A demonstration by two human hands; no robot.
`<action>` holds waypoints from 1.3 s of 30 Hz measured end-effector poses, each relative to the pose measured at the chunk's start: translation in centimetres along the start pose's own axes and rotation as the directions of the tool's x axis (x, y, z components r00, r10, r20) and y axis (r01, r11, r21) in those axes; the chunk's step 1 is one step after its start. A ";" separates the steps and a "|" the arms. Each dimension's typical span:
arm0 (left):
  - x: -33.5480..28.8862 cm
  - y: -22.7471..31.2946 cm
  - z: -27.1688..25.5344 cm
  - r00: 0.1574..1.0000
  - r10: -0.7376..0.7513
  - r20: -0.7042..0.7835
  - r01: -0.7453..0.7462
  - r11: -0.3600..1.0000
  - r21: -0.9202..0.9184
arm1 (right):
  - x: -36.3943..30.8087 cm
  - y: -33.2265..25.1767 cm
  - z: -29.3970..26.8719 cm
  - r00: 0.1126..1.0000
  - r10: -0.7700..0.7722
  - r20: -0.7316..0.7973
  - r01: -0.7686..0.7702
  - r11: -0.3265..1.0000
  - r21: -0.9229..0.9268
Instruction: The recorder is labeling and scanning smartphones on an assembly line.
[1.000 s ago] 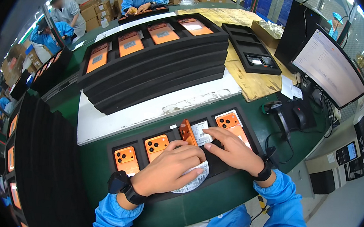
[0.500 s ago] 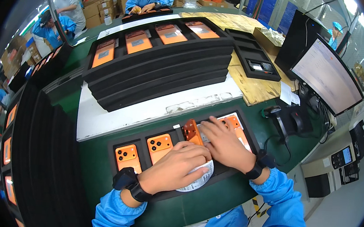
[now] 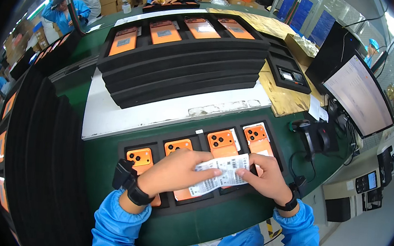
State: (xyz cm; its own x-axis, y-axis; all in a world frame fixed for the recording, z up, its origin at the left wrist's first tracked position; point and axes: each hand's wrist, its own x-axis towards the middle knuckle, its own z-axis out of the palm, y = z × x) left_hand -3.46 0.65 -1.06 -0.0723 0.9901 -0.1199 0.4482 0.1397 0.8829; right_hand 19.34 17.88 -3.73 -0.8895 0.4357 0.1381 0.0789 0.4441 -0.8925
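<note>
Now we note both hands lifted off the black foam tray (image 3: 246, 203) of 4 orange phone shells (image 3: 222, 143); left hand (image 3: 174, 170) and right hand (image 3: 267, 176) pinch a white printed label strip (image 3: 221, 172) between them, where earlier they pressed down; labelling appears underway.

White printed label sheet (image 3: 220, 173), slightly curled, held over orange phones (image 3: 223, 143) in tray.

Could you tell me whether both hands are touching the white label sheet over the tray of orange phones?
Touching. The head view shows the left hand and right hand each pinching an end of the label sheet.
</note>
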 end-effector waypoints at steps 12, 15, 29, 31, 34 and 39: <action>-0.4 -0.1 0.7 0.991 0.121 0.049 -0.128 0.978 0.167 | 3.0 -4.4 0.3 0.953 -0.127 0.274 0.198 0.948 -0.250; -0.3 -0.3 0.9 0.989 0.137 0.052 -0.144 0.971 0.191 | 3.3 -4.2 0.7 0.941 -0.131 0.312 0.222 0.934 -0.278; -0.5 -0.4 1.5 0.989 0.147 0.009 -0.146 0.968 0.207 | 3.3 -3.2 1.1 0.965 -0.040 0.258 0.131 0.930 -0.343; -0.6 -0.1 1.9 0.977 0.207 -0.043 -0.172 0.899 0.403 | 3.3 -2.4 1.1 0.977 0.003 0.211 0.075 0.928 -0.365; -1.2 1.0 1.6 0.961 0.254 -0.115 -0.180 0.880 0.440 | 3.0 -1.1 0.4 0.979 0.058 0.194 -0.019 0.980 -0.199; -1.8 0.4 0.3 0.946 0.259 -0.196 -0.153 0.887 0.436 | 2.3 -0.7 -2.5 0.968 0.218 0.124 -0.194 0.964 -0.180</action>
State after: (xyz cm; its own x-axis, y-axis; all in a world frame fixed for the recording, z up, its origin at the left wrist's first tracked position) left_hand -2.90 -1.09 -0.62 -0.1272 0.9705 0.2048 0.7973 -0.0227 0.6031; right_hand 18.37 20.52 -1.73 -0.8996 0.4217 -0.1137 0.3296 0.4848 -0.8102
